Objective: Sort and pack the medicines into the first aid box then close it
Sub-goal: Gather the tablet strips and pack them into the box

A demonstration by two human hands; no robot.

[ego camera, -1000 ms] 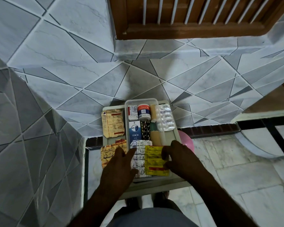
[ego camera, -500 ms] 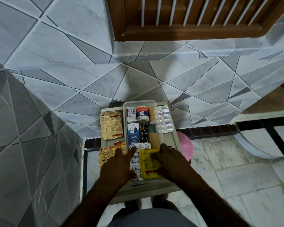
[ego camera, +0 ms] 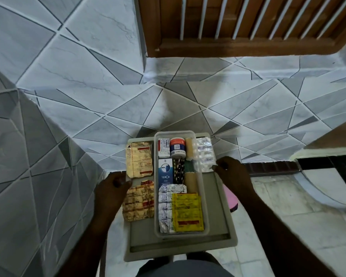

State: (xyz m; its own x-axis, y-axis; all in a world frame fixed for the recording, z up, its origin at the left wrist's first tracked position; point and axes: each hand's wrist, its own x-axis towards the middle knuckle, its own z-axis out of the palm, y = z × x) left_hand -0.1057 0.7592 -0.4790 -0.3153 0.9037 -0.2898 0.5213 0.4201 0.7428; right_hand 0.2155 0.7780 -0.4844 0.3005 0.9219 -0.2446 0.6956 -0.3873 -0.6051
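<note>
A clear plastic first aid box [ego camera: 205,196] stands on a grey tray [ego camera: 180,246]. Inside it are a yellow sachet [ego camera: 188,211], silver blister strips [ego camera: 165,208], a blue-and-white carton [ego camera: 165,172], an orange-lidded white jar [ego camera: 177,146] and tan rolls [ego camera: 190,146]. Two gold blister packs [ego camera: 139,158] lie left of the box on the tray. A silver blister strip [ego camera: 205,152] lies to its right. My left hand [ego camera: 112,189] is curled at the tray's left edge, its thumb by the upper gold pack's corner. The curled fingertips of my right hand [ego camera: 233,173] touch that strip's near corner.
Grey-and-white tiled walls close in on the left and behind the tray. A wooden window frame [ego camera: 238,47] with white bars sits above. A pink object [ego camera: 231,198] shows under the tray's right side. Marble floor and a dark ledge [ego camera: 272,166] lie to the right.
Both hands have left the yellow sachet, which now lies in the box, and have moved apart to the tray's left and right edges.
</note>
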